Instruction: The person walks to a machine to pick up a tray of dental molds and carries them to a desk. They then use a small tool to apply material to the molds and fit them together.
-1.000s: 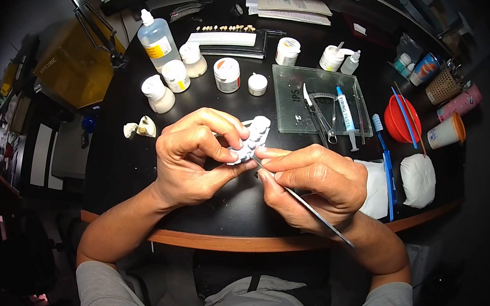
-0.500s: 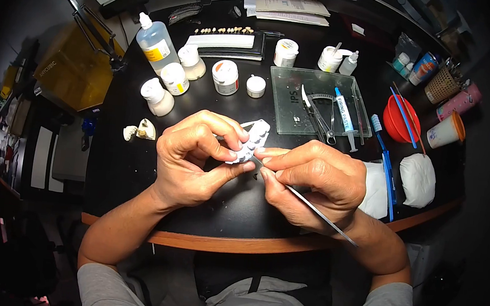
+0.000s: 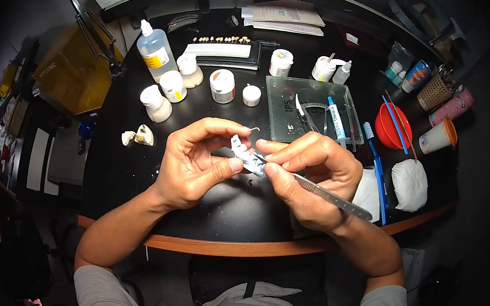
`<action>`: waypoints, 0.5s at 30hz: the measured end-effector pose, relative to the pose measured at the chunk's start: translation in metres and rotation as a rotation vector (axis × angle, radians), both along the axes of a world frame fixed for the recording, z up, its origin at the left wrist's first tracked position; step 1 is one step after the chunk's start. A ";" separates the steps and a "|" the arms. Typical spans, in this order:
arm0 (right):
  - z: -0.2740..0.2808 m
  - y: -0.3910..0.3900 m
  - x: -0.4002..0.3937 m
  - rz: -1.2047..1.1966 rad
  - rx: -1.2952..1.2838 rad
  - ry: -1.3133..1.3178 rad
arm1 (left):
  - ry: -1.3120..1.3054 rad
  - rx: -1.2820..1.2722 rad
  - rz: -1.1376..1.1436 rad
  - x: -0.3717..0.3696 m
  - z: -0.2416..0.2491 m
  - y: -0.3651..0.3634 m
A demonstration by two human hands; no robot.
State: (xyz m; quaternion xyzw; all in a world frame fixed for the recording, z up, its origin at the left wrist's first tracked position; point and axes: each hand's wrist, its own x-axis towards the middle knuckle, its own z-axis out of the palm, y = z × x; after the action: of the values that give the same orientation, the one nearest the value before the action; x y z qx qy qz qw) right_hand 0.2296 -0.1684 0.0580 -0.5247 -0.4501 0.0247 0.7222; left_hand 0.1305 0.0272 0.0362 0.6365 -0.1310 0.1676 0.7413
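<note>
My left hand [image 3: 195,165] is closed on a pale blue-grey dental model [image 3: 247,155], pinched between thumb and fingers, with the row of teeth tilted toward me. A thin curved piece [image 3: 255,129] sticks out by the left index fingertip. In my right hand [image 3: 316,180] is a scalpel [image 3: 335,199], its flat metal handle slanting down to the right. The scalpel's working end points at the teeth, and my right thumb is right at the model's edge.
Cream cast pieces [image 3: 145,135] lie left of my hands. Behind are several white jars [image 3: 223,86] and a bottle [image 3: 155,53]. A glass slab [image 3: 279,131] carries tweezers and a syringe [image 3: 335,119]. To the right are a red bowl [image 3: 390,131], a blue brush [image 3: 377,172] and wadded white tissue [image 3: 409,185].
The dental model has been turned so its teeth face differently and sits slightly lower. The scalpel has rolled from edge-on to showing its flat handle. The view has shifted slightly.
</note>
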 end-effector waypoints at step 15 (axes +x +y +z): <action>-0.004 -0.002 0.001 0.197 -0.066 0.245 | 0.281 -0.160 -0.169 -0.003 0.006 0.007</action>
State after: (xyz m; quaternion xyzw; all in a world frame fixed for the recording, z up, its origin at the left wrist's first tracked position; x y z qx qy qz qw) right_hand 0.2304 -0.1700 0.0539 -0.4944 -0.4070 0.1741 0.7481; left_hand 0.1273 0.0338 0.0420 0.5793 -0.0656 0.0240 0.8121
